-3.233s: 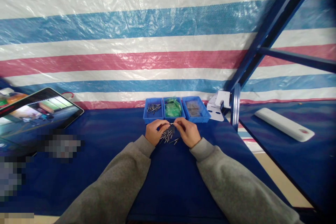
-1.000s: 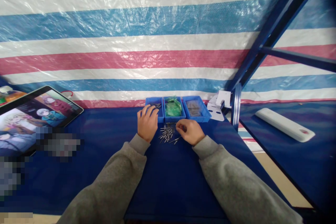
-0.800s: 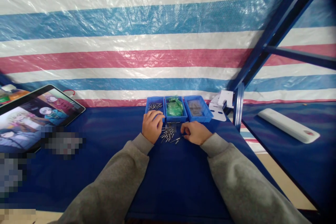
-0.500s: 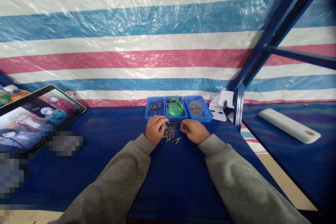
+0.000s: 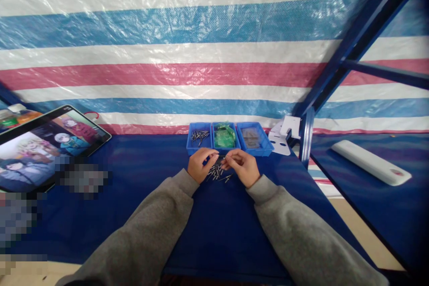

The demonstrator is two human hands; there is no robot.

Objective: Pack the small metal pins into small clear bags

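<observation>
In the head view my left hand (image 5: 202, 164) is closed in a pinch on a thin metal pin, mostly hidden by the fingertips. Close beside it, my right hand (image 5: 244, 167) has thumb and forefinger pressed together; what is between them is too small to make out. Under and between both hands lies a loose pile of small metal pins (image 5: 217, 171), silver with dark parts. Just behind stand three blue bins: the left bin (image 5: 189, 144) holds similar pins, the middle bin (image 5: 229, 148) a green plastic bag (image 5: 225, 136), the right bin (image 5: 264, 149) clear bags (image 5: 250, 137).
A tablet (image 5: 50, 147) showing a picture leans at the left, with bottles (image 5: 23, 114) behind it. White cut-out pieces (image 5: 281, 136) lie right of the bins by a blue metal frame (image 5: 305, 138). A long white case (image 5: 370, 163) rests on the right-hand table.
My right hand has moved left and turned, bringing its fingertips up to those of my left hand. The left hand stays nearly in place. The view has shifted slightly.
</observation>
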